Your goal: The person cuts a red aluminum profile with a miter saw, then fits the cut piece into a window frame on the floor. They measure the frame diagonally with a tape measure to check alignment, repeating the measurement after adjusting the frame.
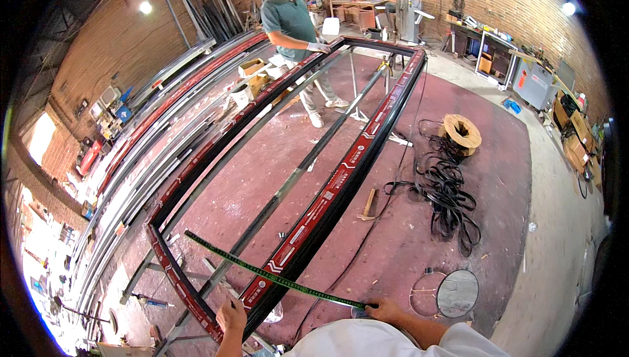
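Note:
A long rectangular metal frame (325,207), black with red protective film, rests on support bars and runs away from me. My left hand (231,316) is closed on its near end, close to the near right corner. In my right hand (384,310), off the frame's right side, is the end of a green tape measure (288,283). The tape's blade stretches left across the frame's right rail, and its free tip is over the opening. The tape's case is not distinguishable in my grip.
A co-worker (288,22) stands at the far left with a gloved hand on the frame. On the red floor to the right are a hammer (369,205), a cable spool (462,131), tangled black strips (449,199) and a round disc (457,293). Long metal profiles (141,167) lie left.

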The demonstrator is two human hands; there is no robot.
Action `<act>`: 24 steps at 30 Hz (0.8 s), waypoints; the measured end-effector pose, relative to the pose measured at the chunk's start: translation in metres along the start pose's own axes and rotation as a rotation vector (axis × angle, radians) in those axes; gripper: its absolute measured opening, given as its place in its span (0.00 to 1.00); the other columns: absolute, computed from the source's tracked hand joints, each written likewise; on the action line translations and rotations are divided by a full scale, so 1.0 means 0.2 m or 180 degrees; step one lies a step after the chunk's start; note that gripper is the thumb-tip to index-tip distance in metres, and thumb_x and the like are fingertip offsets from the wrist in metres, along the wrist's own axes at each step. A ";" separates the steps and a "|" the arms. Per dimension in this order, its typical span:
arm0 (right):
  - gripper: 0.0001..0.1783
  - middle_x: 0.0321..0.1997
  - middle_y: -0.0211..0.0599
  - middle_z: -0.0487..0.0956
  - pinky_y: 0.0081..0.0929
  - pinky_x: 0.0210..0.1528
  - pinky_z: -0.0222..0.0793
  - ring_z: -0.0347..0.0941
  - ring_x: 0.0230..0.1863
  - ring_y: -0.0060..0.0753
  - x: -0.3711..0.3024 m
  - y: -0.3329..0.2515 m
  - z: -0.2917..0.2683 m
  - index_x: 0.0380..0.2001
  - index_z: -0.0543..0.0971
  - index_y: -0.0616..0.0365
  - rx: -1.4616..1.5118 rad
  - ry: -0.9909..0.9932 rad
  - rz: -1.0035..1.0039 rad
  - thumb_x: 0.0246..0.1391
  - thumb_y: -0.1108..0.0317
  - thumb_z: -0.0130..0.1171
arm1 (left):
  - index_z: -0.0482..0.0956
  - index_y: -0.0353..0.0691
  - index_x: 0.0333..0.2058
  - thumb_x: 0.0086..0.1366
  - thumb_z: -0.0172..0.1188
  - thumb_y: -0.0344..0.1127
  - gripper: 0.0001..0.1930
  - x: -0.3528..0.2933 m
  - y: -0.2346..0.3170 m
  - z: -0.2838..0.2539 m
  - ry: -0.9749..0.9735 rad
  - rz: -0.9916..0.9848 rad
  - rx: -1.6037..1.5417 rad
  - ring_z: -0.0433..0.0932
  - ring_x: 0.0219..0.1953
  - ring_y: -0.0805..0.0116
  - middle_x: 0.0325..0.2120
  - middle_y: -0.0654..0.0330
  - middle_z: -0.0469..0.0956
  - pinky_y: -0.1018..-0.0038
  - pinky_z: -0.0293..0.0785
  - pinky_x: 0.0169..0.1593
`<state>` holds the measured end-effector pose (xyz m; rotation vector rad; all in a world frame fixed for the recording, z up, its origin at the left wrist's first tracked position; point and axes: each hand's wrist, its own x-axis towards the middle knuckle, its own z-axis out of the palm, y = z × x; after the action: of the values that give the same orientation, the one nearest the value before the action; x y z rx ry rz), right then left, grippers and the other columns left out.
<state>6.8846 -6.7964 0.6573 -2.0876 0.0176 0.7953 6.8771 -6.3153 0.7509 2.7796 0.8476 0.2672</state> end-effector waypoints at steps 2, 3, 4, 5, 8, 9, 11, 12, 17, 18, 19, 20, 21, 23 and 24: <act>0.23 0.44 0.55 0.86 0.52 0.52 0.77 0.83 0.46 0.60 0.01 -0.03 0.06 0.49 0.85 0.56 0.0114 0.0074 -0.0066 0.61 0.51 0.58 | 0.81 0.36 0.32 0.69 0.54 0.44 0.16 -0.01 -0.02 -0.01 0.0123 0.0072 -0.0014 0.81 0.35 0.33 0.29 0.39 0.83 0.43 0.74 0.43; 0.22 0.44 0.54 0.86 0.51 0.52 0.77 0.84 0.46 0.59 0.01 -0.04 0.10 0.48 0.85 0.56 0.0162 0.0099 -0.0094 0.61 0.52 0.59 | 0.82 0.37 0.33 0.69 0.54 0.44 0.16 -0.01 0.01 -0.04 0.0032 -0.0098 -0.0001 0.82 0.35 0.33 0.30 0.39 0.83 0.43 0.75 0.44; 0.22 0.44 0.53 0.87 0.49 0.52 0.78 0.84 0.46 0.57 0.02 -0.05 0.13 0.48 0.86 0.56 0.0223 0.0052 -0.0161 0.60 0.52 0.60 | 0.84 0.38 0.33 0.69 0.54 0.45 0.17 0.00 0.00 -0.03 -0.0049 -0.0084 0.0065 0.82 0.36 0.34 0.31 0.39 0.84 0.44 0.77 0.44; 0.21 0.44 0.53 0.87 0.48 0.52 0.78 0.85 0.46 0.54 0.04 -0.05 0.15 0.48 0.86 0.56 0.0279 0.0003 -0.0222 0.60 0.53 0.61 | 0.84 0.38 0.34 0.69 0.54 0.45 0.17 0.00 0.03 -0.06 -0.0065 -0.0070 -0.0008 0.83 0.36 0.34 0.31 0.40 0.84 0.45 0.77 0.44; 0.20 0.40 0.48 0.87 0.43 0.48 0.78 0.83 0.41 0.45 0.07 -0.12 0.27 0.46 0.86 0.58 0.0311 0.0006 -0.0349 0.61 0.54 0.63 | 0.85 0.40 0.35 0.70 0.54 0.47 0.17 -0.01 0.01 -0.09 -0.0134 -0.0155 -0.0062 0.83 0.38 0.35 0.32 0.41 0.84 0.45 0.78 0.45; 0.19 0.37 0.46 0.86 0.42 0.46 0.77 0.82 0.39 0.42 0.06 -0.16 0.32 0.45 0.86 0.59 0.0291 0.0012 -0.0354 0.61 0.55 0.63 | 0.84 0.41 0.35 0.70 0.53 0.48 0.18 0.00 -0.04 -0.05 -0.0185 -0.0197 -0.0148 0.83 0.39 0.36 0.33 0.42 0.85 0.46 0.78 0.45; 0.17 0.28 0.35 0.81 0.36 0.39 0.74 0.76 0.32 0.29 0.06 -0.17 0.41 0.40 0.85 0.62 0.0514 0.0056 -0.0382 0.62 0.57 0.64 | 0.83 0.41 0.36 0.71 0.53 0.49 0.18 0.00 -0.03 -0.04 -0.0259 -0.0190 -0.0320 0.83 0.40 0.38 0.35 0.44 0.85 0.46 0.78 0.45; 0.15 0.27 0.31 0.79 0.33 0.36 0.71 0.74 0.31 0.25 0.04 -0.21 0.45 0.38 0.84 0.61 0.0563 -0.0100 -0.0446 0.63 0.58 0.64 | 0.83 0.41 0.35 0.71 0.53 0.49 0.17 0.00 0.00 -0.09 -0.0231 -0.0208 -0.0355 0.83 0.40 0.38 0.35 0.45 0.85 0.47 0.78 0.45; 0.11 0.24 0.17 0.71 0.24 0.27 0.61 0.65 0.26 0.15 0.02 -0.32 0.65 0.29 0.81 0.58 0.0672 -0.0559 -0.0442 0.67 0.66 0.62 | 0.82 0.42 0.38 0.67 0.58 0.46 0.14 0.00 -0.06 -0.14 -0.0313 -0.0060 -0.0717 0.83 0.41 0.40 0.37 0.45 0.84 0.48 0.79 0.45; 0.11 0.24 0.16 0.70 0.24 0.27 0.61 0.64 0.26 0.15 0.01 -0.33 0.68 0.29 0.81 0.58 0.0522 -0.0521 -0.0436 0.67 0.66 0.62 | 0.83 0.43 0.40 0.67 0.60 0.46 0.14 0.01 -0.08 -0.15 -0.0449 0.0000 -0.0693 0.83 0.42 0.40 0.38 0.45 0.84 0.48 0.79 0.45; 0.11 0.24 0.16 0.70 0.23 0.26 0.60 0.64 0.26 0.15 0.00 -0.33 0.71 0.30 0.81 0.58 0.0639 -0.0514 -0.0388 0.67 0.66 0.62 | 0.82 0.42 0.41 0.66 0.61 0.46 0.14 0.00 -0.08 -0.16 -0.0482 -0.0017 -0.0881 0.83 0.43 0.39 0.39 0.45 0.84 0.48 0.79 0.45; 0.10 0.24 0.16 0.70 0.23 0.26 0.60 0.64 0.26 0.14 -0.04 -0.37 0.74 0.30 0.81 0.58 0.0760 -0.0529 -0.0341 0.67 0.66 0.62 | 0.82 0.42 0.43 0.65 0.62 0.46 0.15 0.00 -0.09 -0.18 -0.0501 -0.0047 -0.1052 0.83 0.43 0.39 0.40 0.46 0.84 0.48 0.79 0.46; 0.10 0.24 0.16 0.70 0.23 0.26 0.60 0.64 0.26 0.14 -0.06 -0.39 0.77 0.30 0.81 0.58 0.0888 -0.0532 -0.0304 0.67 0.66 0.63 | 0.82 0.41 0.43 0.65 0.63 0.46 0.16 0.00 -0.11 -0.18 -0.0555 -0.0039 -0.1205 0.83 0.43 0.39 0.40 0.46 0.84 0.49 0.79 0.47; 0.12 0.23 0.18 0.70 0.23 0.26 0.60 0.64 0.26 0.14 -0.06 -0.38 0.80 0.29 0.80 0.58 0.0429 -0.0398 -0.0955 0.67 0.64 0.63 | 0.83 0.40 0.44 0.65 0.64 0.46 0.16 -0.01 -0.16 -0.19 -0.0693 -0.0180 -0.1589 0.83 0.45 0.39 0.41 0.46 0.83 0.50 0.80 0.48; 0.13 0.23 0.18 0.70 0.23 0.26 0.60 0.64 0.26 0.14 -0.04 -0.36 0.82 0.29 0.79 0.58 0.0242 -0.0388 -0.1315 0.67 0.63 0.63 | 0.83 0.40 0.44 0.65 0.65 0.47 0.17 -0.02 -0.18 -0.20 -0.0763 -0.0347 -0.1792 0.83 0.45 0.39 0.41 0.45 0.83 0.50 0.80 0.49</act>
<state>6.8119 -6.6334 0.6478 -1.8785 -0.4297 0.6531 6.8456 -6.2831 0.7796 2.1825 0.7243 0.1235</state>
